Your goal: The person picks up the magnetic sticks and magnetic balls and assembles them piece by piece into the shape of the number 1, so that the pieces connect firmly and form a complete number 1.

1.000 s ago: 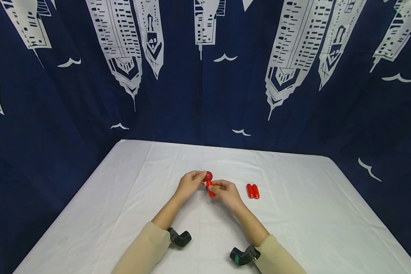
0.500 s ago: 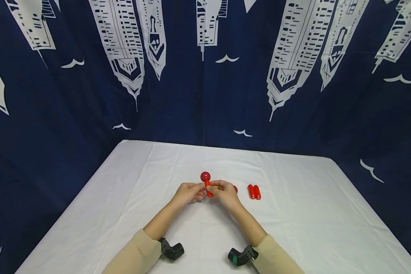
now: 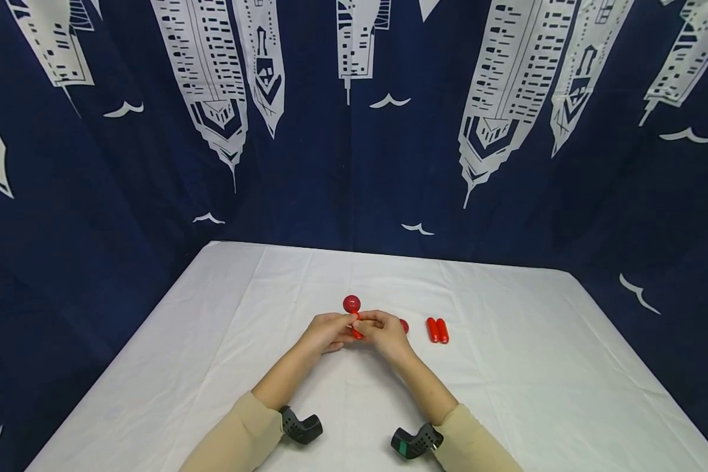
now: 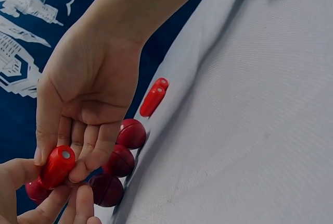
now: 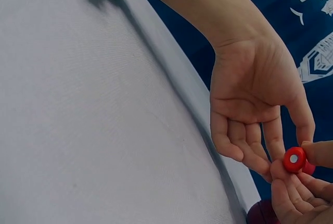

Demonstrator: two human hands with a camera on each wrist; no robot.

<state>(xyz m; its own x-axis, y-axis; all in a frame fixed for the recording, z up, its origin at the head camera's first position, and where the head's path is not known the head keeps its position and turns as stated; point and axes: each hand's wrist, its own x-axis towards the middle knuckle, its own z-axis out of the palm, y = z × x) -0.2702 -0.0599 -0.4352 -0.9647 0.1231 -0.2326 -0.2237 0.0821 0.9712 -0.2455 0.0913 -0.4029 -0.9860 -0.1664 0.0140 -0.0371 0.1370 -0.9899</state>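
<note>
Both hands meet around a short red magnetic rod (image 3: 357, 332) with a silvery disc in its near end. My right hand (image 3: 387, 334) pinches it between thumb and fingers. From the other side, my left hand (image 3: 323, 332) pinches it too, its fingers reaching underneath. At the rod's far end sits a dark red ball (image 3: 351, 303), mostly covered by the rod in the wrist views. The left wrist view shows the disc end of the red rod (image 4: 58, 165) with fingertips from both hands on it; in the right wrist view, the rod (image 5: 294, 159) appears end-on.
Two more red rods (image 3: 437, 330) lie side by side on the white cloth, right of my right hand. Another dark red ball (image 3: 404, 326) peeks out behind that hand; the left wrist view shows several balls (image 4: 118, 160) in a row. A navy printed curtain (image 3: 354, 177) hangs behind.
My left hand has left the ball, come down toward me and taken hold of the rod. A ball beside my right hand has come into sight. My right hand keeps its pinch.
</note>
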